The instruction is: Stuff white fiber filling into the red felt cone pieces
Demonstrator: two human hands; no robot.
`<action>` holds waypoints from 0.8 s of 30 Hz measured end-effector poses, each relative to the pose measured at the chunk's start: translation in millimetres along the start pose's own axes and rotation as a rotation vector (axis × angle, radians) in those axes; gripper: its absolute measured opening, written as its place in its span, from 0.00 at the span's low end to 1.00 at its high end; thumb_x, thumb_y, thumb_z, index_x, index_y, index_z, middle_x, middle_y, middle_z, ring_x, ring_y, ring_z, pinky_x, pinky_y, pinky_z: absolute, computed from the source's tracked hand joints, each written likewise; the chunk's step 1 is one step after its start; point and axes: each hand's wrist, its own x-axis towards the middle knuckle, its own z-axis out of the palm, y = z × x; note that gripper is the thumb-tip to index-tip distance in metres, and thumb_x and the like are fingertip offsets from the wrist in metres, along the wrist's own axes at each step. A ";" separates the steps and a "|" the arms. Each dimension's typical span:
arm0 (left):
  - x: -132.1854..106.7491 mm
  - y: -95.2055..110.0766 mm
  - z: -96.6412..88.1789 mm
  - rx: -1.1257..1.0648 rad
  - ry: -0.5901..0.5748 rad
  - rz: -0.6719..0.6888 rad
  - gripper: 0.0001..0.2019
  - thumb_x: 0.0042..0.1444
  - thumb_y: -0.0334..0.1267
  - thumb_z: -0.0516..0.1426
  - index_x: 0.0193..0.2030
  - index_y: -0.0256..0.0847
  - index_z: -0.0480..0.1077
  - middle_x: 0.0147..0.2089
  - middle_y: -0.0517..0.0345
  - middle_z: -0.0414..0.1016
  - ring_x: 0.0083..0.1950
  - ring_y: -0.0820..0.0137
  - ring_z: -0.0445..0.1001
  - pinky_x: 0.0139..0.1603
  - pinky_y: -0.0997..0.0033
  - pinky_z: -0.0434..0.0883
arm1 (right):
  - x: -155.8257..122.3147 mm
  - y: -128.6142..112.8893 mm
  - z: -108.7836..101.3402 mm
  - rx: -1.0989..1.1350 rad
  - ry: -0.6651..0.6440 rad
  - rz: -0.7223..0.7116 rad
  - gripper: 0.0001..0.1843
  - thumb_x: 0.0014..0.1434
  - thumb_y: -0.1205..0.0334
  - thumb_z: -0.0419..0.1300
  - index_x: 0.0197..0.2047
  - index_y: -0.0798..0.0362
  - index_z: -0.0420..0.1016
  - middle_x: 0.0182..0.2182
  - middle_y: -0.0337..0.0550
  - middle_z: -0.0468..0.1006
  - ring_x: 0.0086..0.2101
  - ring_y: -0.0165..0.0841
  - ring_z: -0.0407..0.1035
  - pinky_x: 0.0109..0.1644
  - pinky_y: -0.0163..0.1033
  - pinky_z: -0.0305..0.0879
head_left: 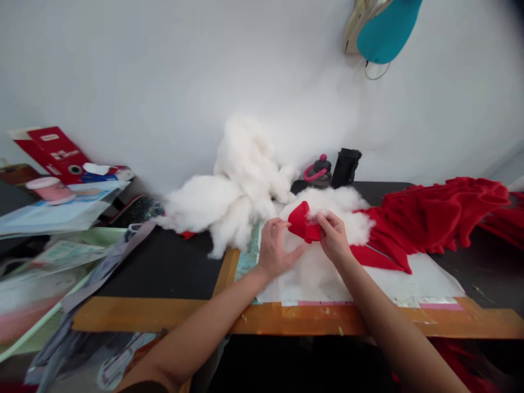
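Observation:
A small red felt piece (pixel 299 222), curved like a pouch, is held up above the table in front of me. My right hand (pixel 334 237) pinches it at its right edge, where a tuft of white stuffing (pixel 314 213) shows at the opening. At its left side is my left hand (pixel 273 248), thumb spread away from the fingers, fingertips at or very near the felt. Loose white stuffing (pixel 352 207) lies behind and below the hands, and a larger heap of fluffy stuffing (pixel 241 174) rises to the left against the wall.
Many red fabric pieces (pixel 442 215) are piled at the right. A dark bottle with a pink strap (pixel 321 172) and a black container (pixel 346 168) stand at the back. Orange tape (pixel 164 314) lines the front edge. Left are a pink tub (pixel 51 188) and a cluttered basket (pixel 98 236).

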 end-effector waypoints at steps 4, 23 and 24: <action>-5.0 4.1 3.0 -0.082 -0.100 0.063 0.10 0.59 0.38 0.56 0.46 0.39 0.66 0.47 0.46 0.69 0.50 0.60 0.69 0.51 0.58 0.68 | -6.1 2.7 4.3 0.029 -0.152 0.110 0.10 0.54 0.53 0.66 0.30 0.50 0.76 0.27 0.39 0.76 0.29 0.31 0.70 0.34 0.34 0.69; 3.2 -1.7 2.1 -0.510 0.033 -0.463 0.16 0.63 0.50 0.52 0.36 0.37 0.68 0.30 0.57 0.69 0.32 0.70 0.68 0.34 0.72 0.64 | -23.4 -19.0 13.5 -0.516 -0.508 -0.093 0.14 0.62 0.55 0.59 0.47 0.51 0.78 0.48 0.50 0.79 0.50 0.44 0.71 0.54 0.48 0.67; 3.4 -1.5 1.6 -0.468 0.050 -0.470 0.17 0.64 0.50 0.51 0.34 0.37 0.68 0.28 0.58 0.68 0.30 0.70 0.66 0.32 0.72 0.63 | -23.1 -16.9 14.1 -0.571 -0.461 -0.143 0.14 0.62 0.55 0.58 0.48 0.51 0.78 0.49 0.50 0.78 0.52 0.45 0.71 0.56 0.48 0.66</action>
